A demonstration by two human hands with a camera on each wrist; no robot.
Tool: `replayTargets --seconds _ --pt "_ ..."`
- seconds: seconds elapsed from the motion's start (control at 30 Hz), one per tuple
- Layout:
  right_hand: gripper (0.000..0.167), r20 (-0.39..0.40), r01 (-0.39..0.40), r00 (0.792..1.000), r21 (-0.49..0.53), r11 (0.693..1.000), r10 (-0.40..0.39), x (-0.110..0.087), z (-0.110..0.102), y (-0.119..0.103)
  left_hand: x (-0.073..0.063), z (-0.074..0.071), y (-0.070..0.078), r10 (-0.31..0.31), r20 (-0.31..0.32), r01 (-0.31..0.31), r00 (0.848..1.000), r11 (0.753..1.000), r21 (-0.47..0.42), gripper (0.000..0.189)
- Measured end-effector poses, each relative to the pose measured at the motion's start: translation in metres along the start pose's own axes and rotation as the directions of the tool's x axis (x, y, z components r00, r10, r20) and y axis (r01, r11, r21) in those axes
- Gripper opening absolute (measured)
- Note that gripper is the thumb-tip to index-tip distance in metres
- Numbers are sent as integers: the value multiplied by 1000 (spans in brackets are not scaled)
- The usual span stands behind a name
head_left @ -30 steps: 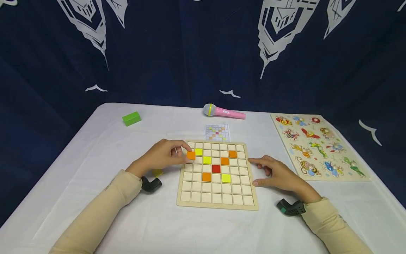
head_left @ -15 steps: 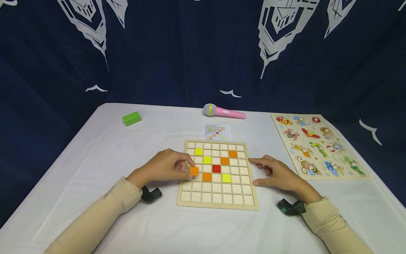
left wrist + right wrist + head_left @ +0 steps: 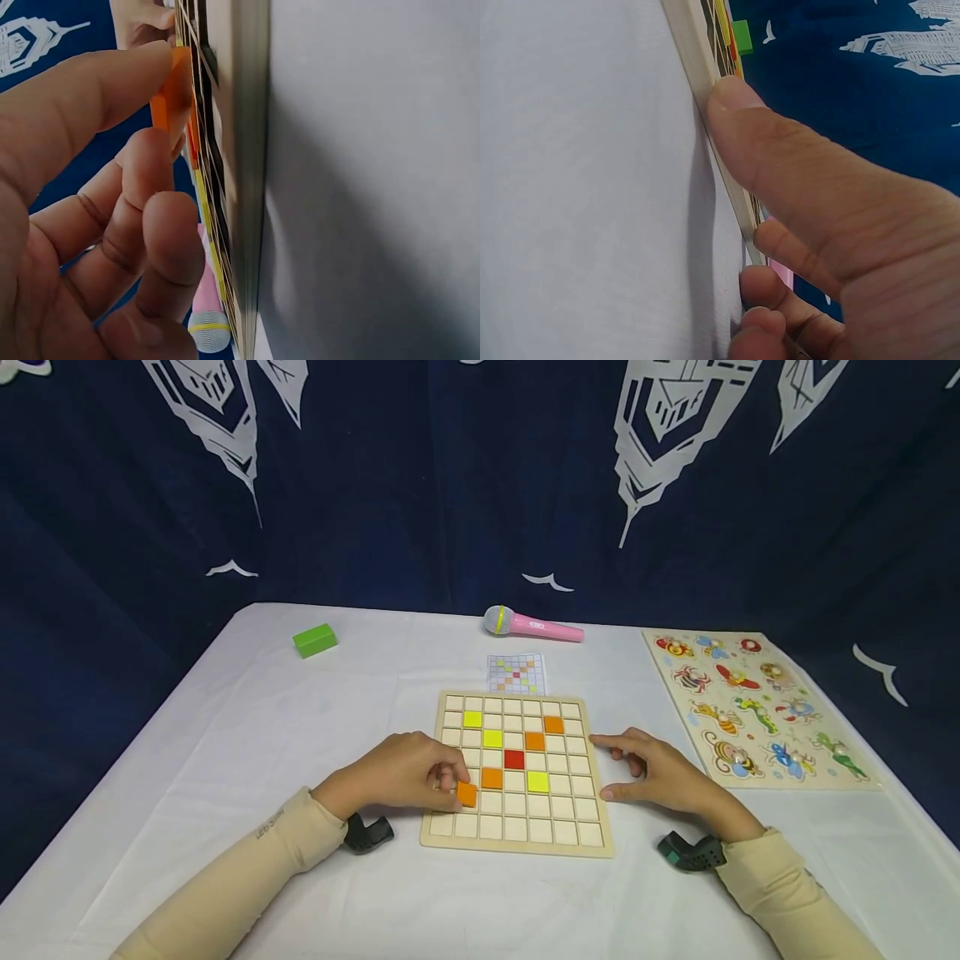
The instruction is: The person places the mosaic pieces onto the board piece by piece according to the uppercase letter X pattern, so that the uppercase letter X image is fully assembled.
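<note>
My left hand (image 3: pixel 405 772) pinches an orange square tile (image 3: pixel 467 794) between thumb and fingers, over the lower left cells of a wooden grid board (image 3: pixel 517 849). In the left wrist view this orange tile (image 3: pixel 171 94) is tilted at the board's face; whether it touches a cell, I cannot tell. Against the board's right edge rest the thumb and forefinger of my right hand (image 3: pixel 660 777), its other fingers loosely bent. Set in the grid are a red tile (image 3: pixel 513 760), several yellow tiles (image 3: pixel 537 782) and several orange tiles (image 3: pixel 491 778), forming crossing diagonals.
A printed pattern card (image 3: pixel 516 674) lies just beyond the board, with a pink toy microphone (image 3: pixel 536 626) behind it. A green block (image 3: pixel 315 641) sits at the back left. An insect picture puzzle (image 3: pixel 757 710) occupies the right side of the white-covered table (image 3: pixel 360 902).
Holding the orange tile, my left hand has come from the board's upper left down to its lower left cells. My right hand has stayed at the right edge.
</note>
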State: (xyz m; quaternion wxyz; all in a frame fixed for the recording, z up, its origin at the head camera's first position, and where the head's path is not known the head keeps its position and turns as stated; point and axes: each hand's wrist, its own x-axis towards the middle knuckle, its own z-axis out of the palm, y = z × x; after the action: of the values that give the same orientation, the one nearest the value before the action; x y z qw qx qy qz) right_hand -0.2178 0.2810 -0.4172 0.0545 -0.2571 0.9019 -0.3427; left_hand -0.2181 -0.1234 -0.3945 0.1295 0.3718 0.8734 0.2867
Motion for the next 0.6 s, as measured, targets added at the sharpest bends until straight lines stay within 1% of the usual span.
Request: replayTargets --seconds 0.17,0.27,0.4,0.6 --pt "74 -5 7 1000 -3 1000 -7 0 0 2 0 4 2 -2 7 2 1000 1000 -1 19" --pt "74 -5 9 1000 0 1000 -9 0 0 2 0 6 2 7 8 -7 1000 1000 2 19" --pt "74 0 7 1000 3 1000 -7 0 0 2 0 7 1 13 3 -13 1000 1000 21 20" --pt "75 0 3 1000 2 1000 -3 0 0 2 0 6 0 8 7 -8 1000 1000 18 21"
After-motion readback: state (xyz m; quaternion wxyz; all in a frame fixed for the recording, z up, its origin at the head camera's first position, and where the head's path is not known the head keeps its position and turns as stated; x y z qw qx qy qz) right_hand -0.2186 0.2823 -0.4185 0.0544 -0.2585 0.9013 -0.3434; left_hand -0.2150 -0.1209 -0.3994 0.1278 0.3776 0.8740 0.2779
